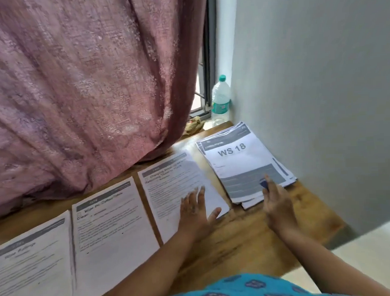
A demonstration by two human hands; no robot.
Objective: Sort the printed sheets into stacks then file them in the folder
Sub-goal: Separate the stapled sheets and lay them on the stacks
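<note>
Head view shows you mid-sort: left hand flat on a sheet, right hand fingering the unsorted stack at the tabletop's far right corner, ready to lift its top page.

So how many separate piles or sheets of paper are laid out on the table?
4: far-left sheet, next sheet, sheet under the left hand, and the WS 18 stack at right. Others may lie off-frame.

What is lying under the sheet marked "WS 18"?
Under the WS 18 sheet lies a fanned stack of printed sheets; only their edges show, so their text is covered. The right hand touches its near corner. The wooden table carries the stack.
</note>
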